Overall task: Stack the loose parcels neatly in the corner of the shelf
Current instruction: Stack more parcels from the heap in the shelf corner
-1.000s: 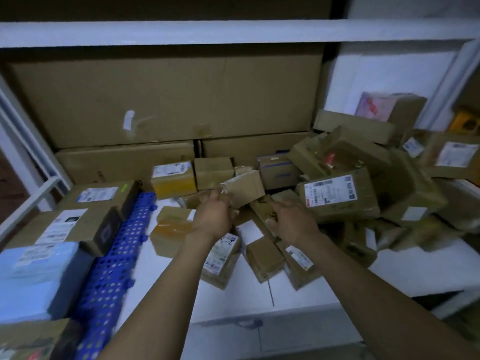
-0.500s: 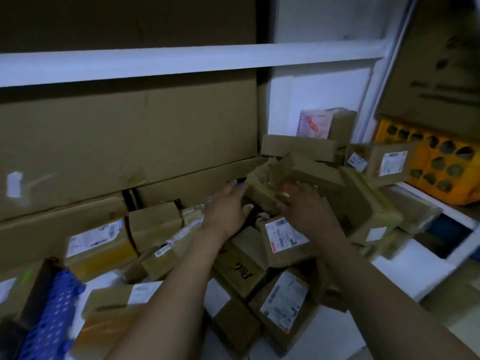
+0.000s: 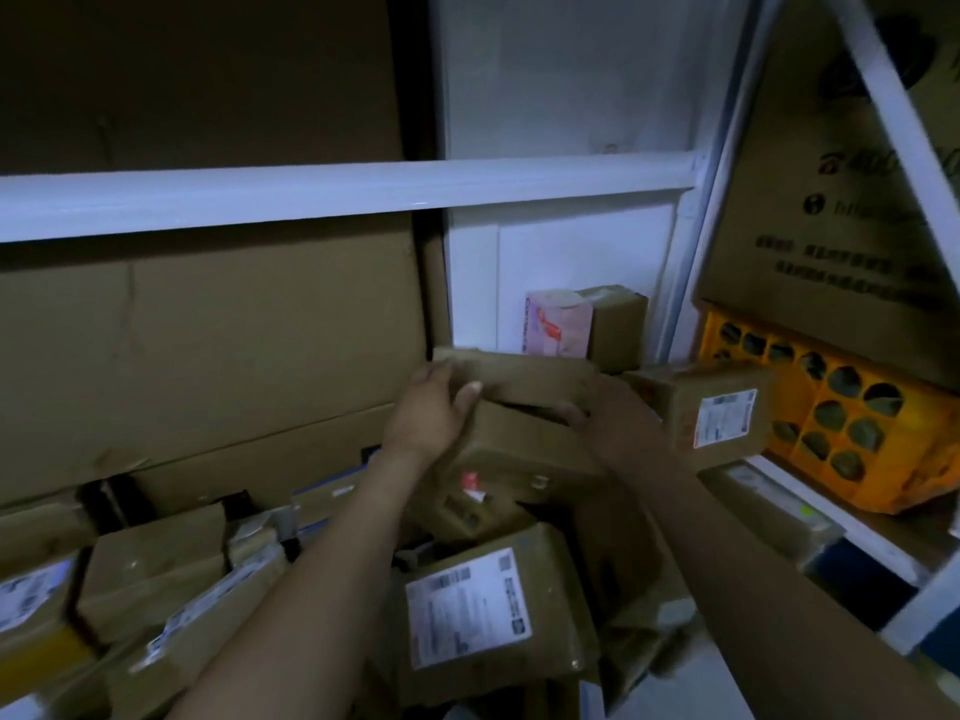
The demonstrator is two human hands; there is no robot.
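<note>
A long flat brown parcel (image 3: 519, 376) sits at the top of a heap of cardboard parcels in the right back corner of the shelf. My left hand (image 3: 426, 413) grips its left end, thumb on the front face. My right hand (image 3: 608, 413) holds its right end from below. Under it lies a bigger brown parcel (image 3: 524, 449) with a red sticker. A labelled parcel (image 3: 483, 615) lies lower in the heap. A pink-fronted box (image 3: 558, 324) stands against the white back wall.
Large flat cartons (image 3: 208, 345) line the back on the left. A tilted labelled box (image 3: 717, 413) leans at the right beside a yellow crate (image 3: 852, 407). More labelled parcels (image 3: 156, 579) lie at the lower left. A white shelf beam (image 3: 311, 194) crosses overhead.
The view has swung right and up toward the corner. Both hands rose from the lower parcels and now hold the long flat parcel on top of the heap.
</note>
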